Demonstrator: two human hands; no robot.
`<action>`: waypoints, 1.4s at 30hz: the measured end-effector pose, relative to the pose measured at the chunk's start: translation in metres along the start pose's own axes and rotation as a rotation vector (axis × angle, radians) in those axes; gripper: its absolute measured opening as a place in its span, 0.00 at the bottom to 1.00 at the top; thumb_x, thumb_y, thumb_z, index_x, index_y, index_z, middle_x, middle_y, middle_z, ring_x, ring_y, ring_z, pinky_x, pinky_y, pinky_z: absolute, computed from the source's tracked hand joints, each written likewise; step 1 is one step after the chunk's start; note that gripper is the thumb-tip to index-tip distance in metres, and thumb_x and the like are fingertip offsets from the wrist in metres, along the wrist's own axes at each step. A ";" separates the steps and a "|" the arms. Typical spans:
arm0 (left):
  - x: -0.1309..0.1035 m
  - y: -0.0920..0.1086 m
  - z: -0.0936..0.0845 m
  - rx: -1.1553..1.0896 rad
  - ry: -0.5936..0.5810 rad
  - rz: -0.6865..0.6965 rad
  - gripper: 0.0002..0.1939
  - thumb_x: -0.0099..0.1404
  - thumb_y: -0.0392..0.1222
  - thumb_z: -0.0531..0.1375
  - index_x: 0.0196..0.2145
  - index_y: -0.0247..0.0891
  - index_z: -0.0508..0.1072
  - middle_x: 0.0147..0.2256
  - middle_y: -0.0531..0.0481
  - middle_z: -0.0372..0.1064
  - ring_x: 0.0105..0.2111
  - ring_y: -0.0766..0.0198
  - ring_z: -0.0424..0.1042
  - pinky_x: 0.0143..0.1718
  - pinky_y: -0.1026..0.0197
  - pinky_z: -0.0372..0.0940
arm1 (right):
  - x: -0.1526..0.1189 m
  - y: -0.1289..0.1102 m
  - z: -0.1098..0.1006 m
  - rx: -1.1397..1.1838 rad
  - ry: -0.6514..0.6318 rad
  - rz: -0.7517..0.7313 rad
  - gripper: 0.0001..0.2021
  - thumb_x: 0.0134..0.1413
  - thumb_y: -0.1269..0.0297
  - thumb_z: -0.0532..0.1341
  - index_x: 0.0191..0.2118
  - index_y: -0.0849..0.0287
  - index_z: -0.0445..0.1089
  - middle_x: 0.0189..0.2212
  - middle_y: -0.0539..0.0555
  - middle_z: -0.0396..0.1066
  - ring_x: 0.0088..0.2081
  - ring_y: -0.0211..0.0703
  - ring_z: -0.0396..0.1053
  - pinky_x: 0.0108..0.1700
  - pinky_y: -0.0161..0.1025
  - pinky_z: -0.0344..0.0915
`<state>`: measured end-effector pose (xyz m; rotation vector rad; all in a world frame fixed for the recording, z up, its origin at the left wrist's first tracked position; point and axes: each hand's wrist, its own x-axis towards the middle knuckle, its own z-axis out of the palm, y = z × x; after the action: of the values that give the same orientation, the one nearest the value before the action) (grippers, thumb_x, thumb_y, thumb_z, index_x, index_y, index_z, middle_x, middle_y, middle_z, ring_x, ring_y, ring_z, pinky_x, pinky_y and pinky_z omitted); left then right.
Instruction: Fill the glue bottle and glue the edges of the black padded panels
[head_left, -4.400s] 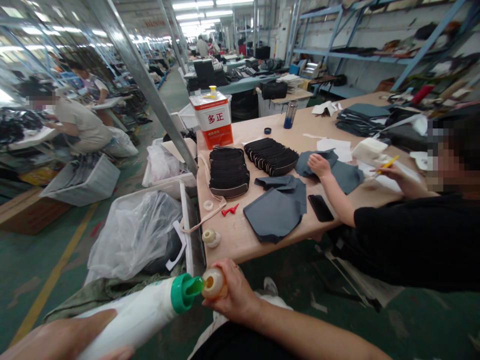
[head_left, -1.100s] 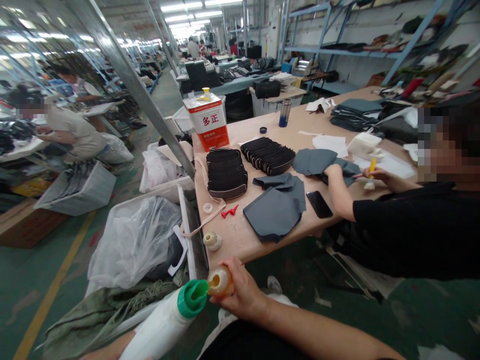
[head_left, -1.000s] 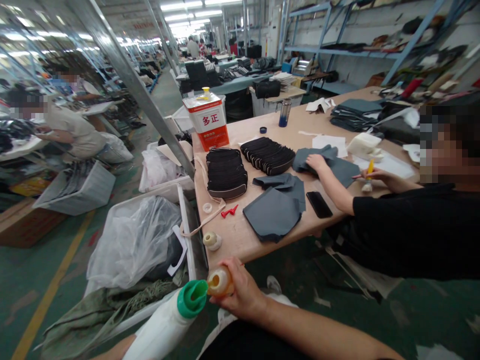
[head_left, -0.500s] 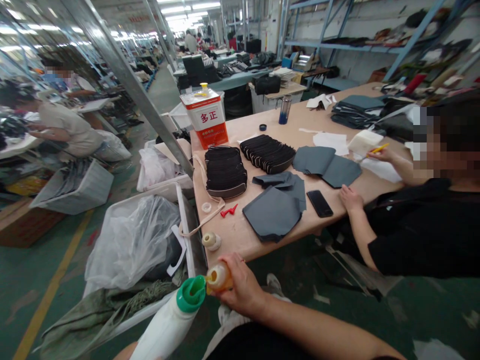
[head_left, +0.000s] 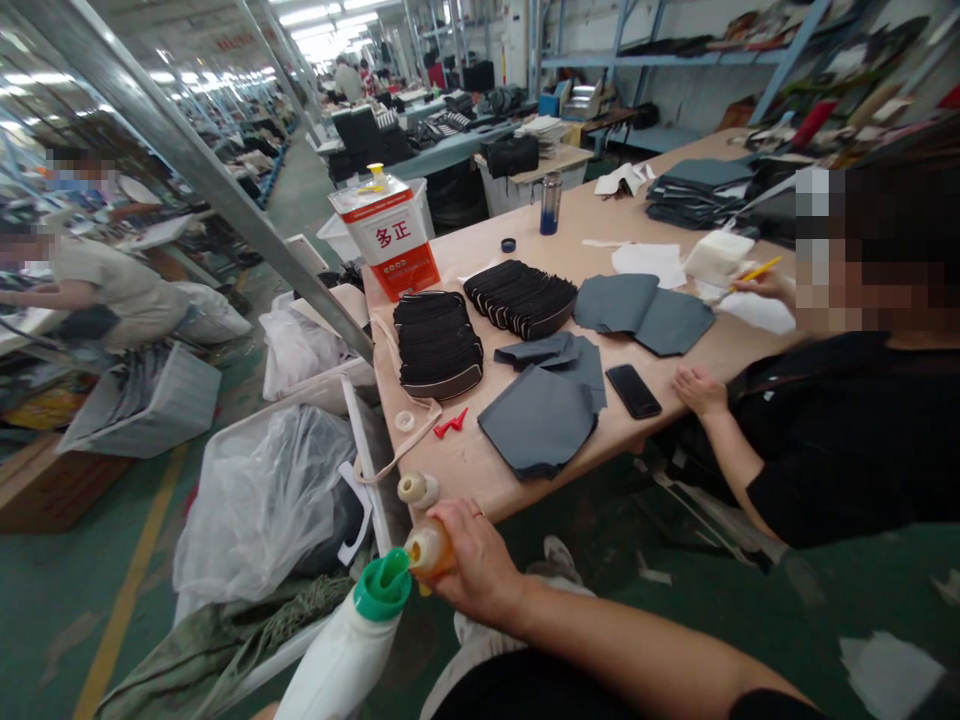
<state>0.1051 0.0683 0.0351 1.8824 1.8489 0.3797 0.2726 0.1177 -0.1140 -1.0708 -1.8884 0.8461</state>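
My right hand (head_left: 480, 568) is closed around a small bottle (head_left: 430, 550) of amber liquid. The small bottle's open mouth meets the rim of the green spout on a large white bottle (head_left: 349, 645), with amber liquid at the lip. That white bottle is tilted up from the bottom edge, held by my left hand (head_left: 265, 712), of which only a sliver shows; its fingers are hidden. On the table corner, just beyond my right hand, lies a second small pale bottle (head_left: 418, 489). Red nozzle caps (head_left: 451, 424) and a clear round cap (head_left: 405, 421) lie farther in.
The brown-covered table (head_left: 450, 455) holds black stacked pieces (head_left: 439, 345), grey cut panels (head_left: 536, 420), a phone (head_left: 634, 390) and a red-white can (head_left: 386, 240). A co-worker's hand (head_left: 701, 390) rests at the right edge. A bin with plastic wrap (head_left: 262, 490) stands left.
The view has shifted slightly, so the table appears farther left. The small bottle stays against the green spout and has tipped a little more. The co-worker's pencil hand has moved slightly.
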 end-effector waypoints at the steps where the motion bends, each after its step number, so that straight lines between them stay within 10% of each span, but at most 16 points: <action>1: 0.011 0.000 0.010 0.006 0.001 0.003 0.19 0.71 0.57 0.57 0.44 0.43 0.80 0.45 0.48 0.81 0.49 0.50 0.78 0.52 0.46 0.74 | 0.001 0.001 0.000 -0.006 0.004 0.003 0.33 0.45 0.69 0.74 0.56 0.58 0.60 0.51 0.59 0.66 0.51 0.57 0.64 0.56 0.52 0.64; 21: 0.049 -0.037 0.074 0.121 0.075 0.015 0.23 0.71 0.47 0.52 0.23 0.44 0.79 0.29 0.54 0.83 0.35 0.50 0.83 0.40 0.52 0.80 | 0.005 0.006 -0.002 -0.098 0.018 -0.010 0.35 0.42 0.74 0.69 0.58 0.60 0.59 0.54 0.62 0.63 0.55 0.60 0.60 0.58 0.55 0.63; 42: 0.014 -0.023 0.088 -0.046 0.070 0.033 0.18 0.69 0.48 0.56 0.25 0.49 0.80 0.28 0.58 0.83 0.35 0.51 0.83 0.41 0.55 0.80 | 0.002 0.007 -0.006 -0.226 -0.010 -0.085 0.34 0.43 0.74 0.69 0.59 0.61 0.62 0.55 0.64 0.62 0.57 0.62 0.57 0.61 0.57 0.58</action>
<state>0.1311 0.0699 -0.0536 1.8932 1.8401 0.5011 0.2792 0.1235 -0.1162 -1.1130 -2.0588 0.6012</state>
